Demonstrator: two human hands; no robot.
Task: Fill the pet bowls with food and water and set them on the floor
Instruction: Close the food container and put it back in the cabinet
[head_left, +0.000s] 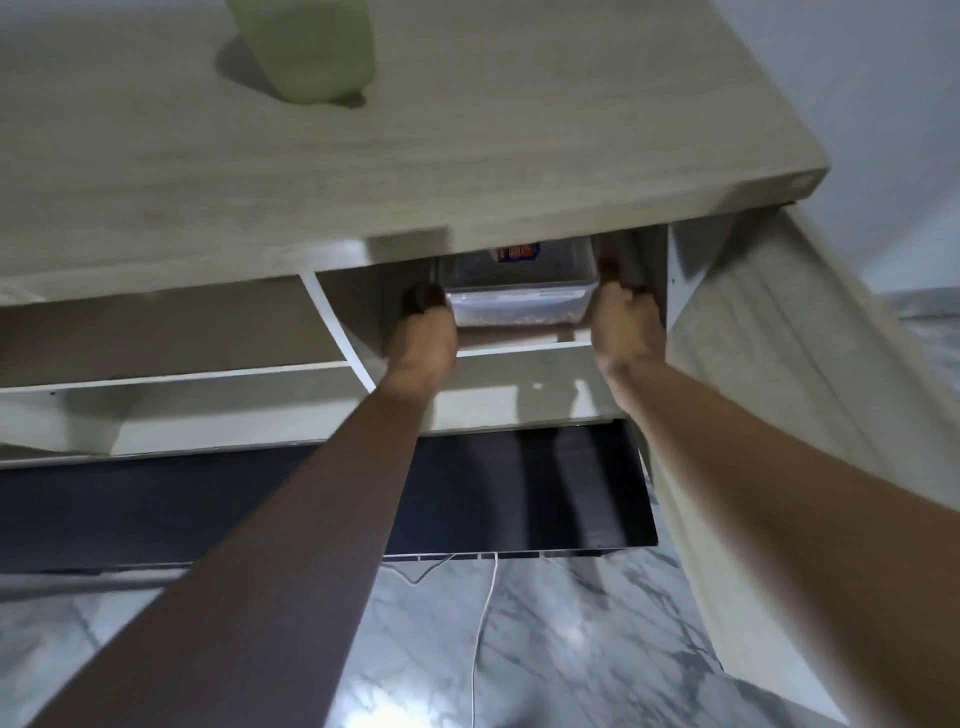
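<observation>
One clear lidded food container (517, 291)

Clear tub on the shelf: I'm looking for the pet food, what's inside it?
The tub shows brownish bits low down, likely kibble. The countertop hides its back half.

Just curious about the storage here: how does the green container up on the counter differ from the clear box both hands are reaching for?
The green container stands on the counter, untouched; the clear box sits inside the cabinet, gripped by the left hand and right hand. One is cloudy green, the other see-through, showing brownish contents.
</observation>
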